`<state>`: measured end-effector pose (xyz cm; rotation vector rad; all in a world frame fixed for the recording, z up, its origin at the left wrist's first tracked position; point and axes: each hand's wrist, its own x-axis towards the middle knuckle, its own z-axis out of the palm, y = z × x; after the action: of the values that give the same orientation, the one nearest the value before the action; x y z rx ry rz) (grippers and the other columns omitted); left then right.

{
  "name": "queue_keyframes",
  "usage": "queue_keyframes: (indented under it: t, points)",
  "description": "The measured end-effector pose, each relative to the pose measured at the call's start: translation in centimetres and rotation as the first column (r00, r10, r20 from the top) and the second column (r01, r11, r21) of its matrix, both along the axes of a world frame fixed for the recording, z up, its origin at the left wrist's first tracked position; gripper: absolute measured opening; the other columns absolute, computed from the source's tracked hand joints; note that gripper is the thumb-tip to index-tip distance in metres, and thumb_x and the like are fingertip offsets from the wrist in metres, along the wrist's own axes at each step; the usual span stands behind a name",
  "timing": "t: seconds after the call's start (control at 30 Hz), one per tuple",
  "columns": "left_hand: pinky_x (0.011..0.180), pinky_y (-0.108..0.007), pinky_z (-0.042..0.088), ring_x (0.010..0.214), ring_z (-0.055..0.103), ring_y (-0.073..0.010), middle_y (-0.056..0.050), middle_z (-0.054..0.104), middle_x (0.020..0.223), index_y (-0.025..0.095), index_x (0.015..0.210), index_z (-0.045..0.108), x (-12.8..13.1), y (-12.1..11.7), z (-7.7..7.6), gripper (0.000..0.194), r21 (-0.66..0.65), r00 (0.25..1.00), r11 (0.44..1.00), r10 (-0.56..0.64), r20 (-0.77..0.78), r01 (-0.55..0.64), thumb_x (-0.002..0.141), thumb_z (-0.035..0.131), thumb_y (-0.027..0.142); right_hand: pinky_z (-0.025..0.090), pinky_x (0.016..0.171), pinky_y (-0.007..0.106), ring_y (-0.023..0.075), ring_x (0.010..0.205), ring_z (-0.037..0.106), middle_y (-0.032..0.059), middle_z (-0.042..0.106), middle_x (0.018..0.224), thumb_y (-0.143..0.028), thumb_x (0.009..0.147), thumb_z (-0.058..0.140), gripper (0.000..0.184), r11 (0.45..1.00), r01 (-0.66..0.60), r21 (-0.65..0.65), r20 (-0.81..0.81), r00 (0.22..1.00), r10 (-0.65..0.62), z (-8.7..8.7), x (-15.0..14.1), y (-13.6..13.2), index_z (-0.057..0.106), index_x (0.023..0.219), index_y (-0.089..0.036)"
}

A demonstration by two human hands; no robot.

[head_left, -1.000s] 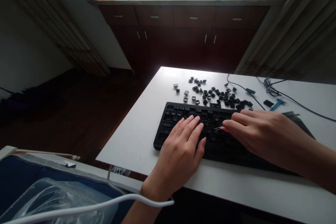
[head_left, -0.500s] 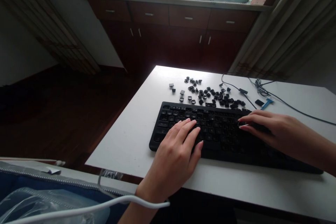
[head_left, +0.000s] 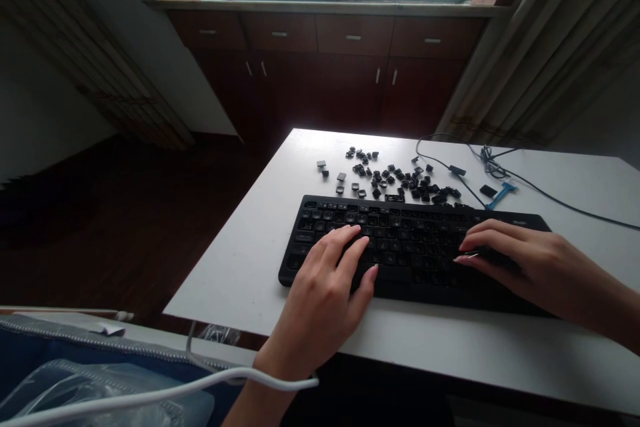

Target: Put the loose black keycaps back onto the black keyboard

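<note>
A black keyboard [head_left: 415, 240] lies on the white table [head_left: 255, 260]; several of its keys are off. My left hand [head_left: 325, 293] rests flat on the keyboard's left half, fingers stretched out and holding nothing. My right hand [head_left: 520, 263] sits over the keyboard's right part, thumb and fingers pinched on a thin metal pick [head_left: 469, 255] whose tip touches the keys. A scatter of loose black keycaps [head_left: 400, 180] lies just behind the keyboard.
A black cable [head_left: 550, 197], a small black piece [head_left: 487, 191] and a blue tool [head_left: 497, 197] lie at the table's back right. A blue bag with clear plastic [head_left: 75, 380] and a white cord [head_left: 175, 393] are at bottom left. Dark cabinets [head_left: 350, 73] stand under the window.
My right hand has moved from the keyboard's middle to its right part, still pinching the metal pick. My left hand has stayed on the left keys.
</note>
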<state>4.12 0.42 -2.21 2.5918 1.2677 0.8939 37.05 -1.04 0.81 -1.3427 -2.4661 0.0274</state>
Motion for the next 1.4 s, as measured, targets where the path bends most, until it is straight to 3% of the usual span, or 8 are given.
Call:
queue_keyframes:
  t: [0.13, 0.3, 0.43, 0.63, 0.73, 0.97, 1.13, 1.4]
  points:
    - [0.115, -0.044, 0.044, 0.133, 0.049, -0.0263, -0.011, 0.055, 0.139, 0.016, 0.134, 0.055, -0.2, 0.0, -0.1, 0.043, 0.018, 0.998, 0.998, 0.058, 0.025, -0.058, 0.094, 0.061, 0.03, 0.057, 0.066, 0.034, 0.021, 0.073, 0.072, 0.0023, 0.074, 0.097, -0.039, 0.091, 0.065, 0.02, 0.984, 0.147, 0.101, -0.033, 0.989, -0.144, -0.2, 2.1, -1.2, 0.067, 0.107, -0.027]
    - [0.111, -0.049, 0.047, 0.128, 0.053, -0.028, -0.012, 0.056, 0.136, 0.018, 0.129, 0.058, -2.2, 0.1, -0.2, 0.042, 0.069, 0.986, 0.985, 0.156, 0.057, -0.159, 0.091, 0.066, 0.033, 0.058, 0.067, 0.035, 0.023, 0.079, 0.074, 0.0018, 0.075, 0.1, -0.033, 0.09, 0.066, 0.022, 0.974, 0.118, 0.192, -0.033, 0.993, -0.113, 0.0, 2.7, -2.3, 0.067, 0.112, -0.029]
    - [0.107, -0.046, 0.049, 0.125, 0.054, -0.0269, -0.011, 0.058, 0.133, 0.019, 0.128, 0.059, -4.1, -0.4, -0.4, 0.04, 0.085, 0.986, 0.982, 0.165, 0.028, -0.167, 0.091, 0.067, 0.029, 0.057, 0.071, 0.033, 0.0223, 0.083, 0.074, 0.0013, 0.075, 0.105, -0.02, 0.09, 0.064, 0.025, 0.963, 0.151, 0.225, 0.002, 0.988, -0.156, -0.5, 1.6, -2.3, 0.067, 0.114, -0.028]
    - [0.109, -0.047, 0.045, 0.126, 0.053, -0.0272, -0.012, 0.059, 0.133, 0.017, 0.128, 0.059, -3.7, -0.3, 0.2, 0.038, 0.091, 0.995, 0.993, 0.08, -0.051, -0.075, 0.092, 0.065, 0.029, 0.054, 0.068, 0.035, 0.0233, 0.088, 0.072, 0.0031, 0.073, 0.113, -0.042, 0.095, 0.059, 0.028, 0.928, 0.297, 0.227, -0.019, 0.954, -0.3, -1.8, -0.8, -1.9, 0.066, 0.116, -0.025]
    - [0.103, -0.046, 0.048, 0.12, 0.056, -0.0269, -0.011, 0.062, 0.126, 0.016, 0.125, 0.061, -3.0, 0.5, 0.4, 0.037, 0.114, 0.994, 0.991, 0.08, -0.077, -0.071, 0.092, 0.066, 0.031, 0.052, 0.066, 0.031, 0.0205, 0.093, 0.07, 0.0013, 0.07, 0.119, -0.035, 0.096, 0.06, 0.032, 0.906, 0.321, 0.276, -0.006, 0.943, -0.333, -1.5, -3.3, -2.3, 0.063, 0.126, -0.026]
    - [0.102, -0.046, 0.048, 0.121, 0.054, -0.0281, -0.012, 0.061, 0.127, 0.017, 0.125, 0.062, -3.1, 0.6, 0.3, 0.034, 0.1, 0.995, 0.994, 0.061, -0.073, -0.053, 0.093, 0.064, 0.028, 0.05, 0.097, 0.041, 0.0267, 0.115, 0.062, 0.0113, 0.067, 0.128, -0.003, 0.093, 0.05, 0.042, 0.964, -0.04, 0.263, 0.031, 0.999, 0.033, -1.3, -10.9, -3.0, 0.064, 0.13, -0.016]
    - [0.103, -0.045, 0.047, 0.122, 0.053, -0.0278, -0.012, 0.06, 0.129, 0.016, 0.127, 0.061, -3.3, 0.2, 0.4, 0.035, 0.076, 0.997, 0.997, 0.034, -0.075, -0.028, 0.093, 0.064, 0.026, 0.048, 0.101, 0.05, 0.0336, 0.129, 0.053, 0.0145, 0.064, 0.133, 0.0, 0.09, 0.048, 0.049, 0.965, 0.022, 0.261, 0.032, 0.999, -0.032, -1.8, -12.7, -2.3, 0.063, 0.133, -0.017]
    - [0.103, -0.047, 0.047, 0.122, 0.053, -0.0284, -0.012, 0.06, 0.129, 0.017, 0.126, 0.061, -3.2, 0.3, 0.4, 0.035, 0.063, 0.997, 0.997, 0.05, -0.066, -0.046, 0.093, 0.063, 0.028, 0.049, 0.099, 0.048, 0.0306, 0.123, 0.057, 0.0145, 0.064, 0.132, 0.0, 0.089, 0.046, 0.051, 0.967, 0.069, 0.244, 0.018, 0.997, -0.076, -2.3, -13.0, -2.8, 0.062, 0.134, -0.017]
